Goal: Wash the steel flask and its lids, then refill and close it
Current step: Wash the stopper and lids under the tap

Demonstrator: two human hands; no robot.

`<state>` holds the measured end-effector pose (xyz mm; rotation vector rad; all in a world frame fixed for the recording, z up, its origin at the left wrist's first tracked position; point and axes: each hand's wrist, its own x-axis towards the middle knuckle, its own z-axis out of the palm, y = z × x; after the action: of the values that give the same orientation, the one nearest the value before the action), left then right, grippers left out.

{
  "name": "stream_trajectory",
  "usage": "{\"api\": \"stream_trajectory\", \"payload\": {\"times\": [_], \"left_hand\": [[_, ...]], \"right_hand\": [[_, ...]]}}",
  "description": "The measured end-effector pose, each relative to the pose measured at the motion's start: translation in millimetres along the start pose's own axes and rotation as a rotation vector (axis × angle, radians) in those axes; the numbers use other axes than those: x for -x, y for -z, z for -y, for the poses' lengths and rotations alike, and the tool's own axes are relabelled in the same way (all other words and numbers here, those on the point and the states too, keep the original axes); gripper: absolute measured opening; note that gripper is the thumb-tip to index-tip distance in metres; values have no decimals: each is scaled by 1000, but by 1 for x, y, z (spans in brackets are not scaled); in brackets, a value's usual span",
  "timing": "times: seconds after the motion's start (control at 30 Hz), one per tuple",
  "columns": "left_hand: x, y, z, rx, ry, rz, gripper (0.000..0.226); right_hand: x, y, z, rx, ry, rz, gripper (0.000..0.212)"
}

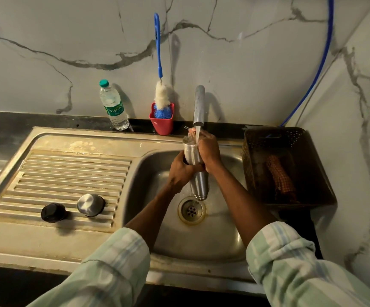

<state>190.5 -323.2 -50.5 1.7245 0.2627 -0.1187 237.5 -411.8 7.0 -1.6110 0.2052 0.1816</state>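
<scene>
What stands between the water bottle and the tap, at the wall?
A red holder with a blue-handled brush in it stands between the bottle and the tap, as the head view shows.

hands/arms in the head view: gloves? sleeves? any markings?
Two bare hands, no gloves: left hand, right hand. No rings, watch or bands visible. Both forearms are bare up to rolled or pushed-up cuffs. The left sleeve and right sleeve are the same loose shirt fabric, pale green and white with faint blue check stripes. No logos or other markings show.
</scene>
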Motion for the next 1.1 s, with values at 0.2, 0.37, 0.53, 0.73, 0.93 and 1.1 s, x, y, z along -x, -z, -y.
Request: {"api": "stream_trajectory", "payload": {"times": [0.2, 0.37, 0.53, 0.73, 0.93, 1.1], "left_hand": [[-1, 6, -4, 391, 112, 16, 71], [-8, 13, -10, 799, 210, -121, 75], [-6, 13, -28, 1127, 351, -344, 47], [-10, -2, -9, 1200, 579, -374, 64], [-8, -4, 14, 1001, 526, -150, 66], [-8, 2, 8, 704, 702, -79, 71]], "right_hand": [[7, 13, -19, 37, -195, 197, 82], [17, 21, -36, 320, -225, 181, 94], [34, 20, -52, 198, -128, -131, 56], [50, -6, -42, 126, 150, -237, 55], [50, -14, -32, 304, 291, -104, 108], [44, -9, -24, 225, 161, -94, 115]]}}
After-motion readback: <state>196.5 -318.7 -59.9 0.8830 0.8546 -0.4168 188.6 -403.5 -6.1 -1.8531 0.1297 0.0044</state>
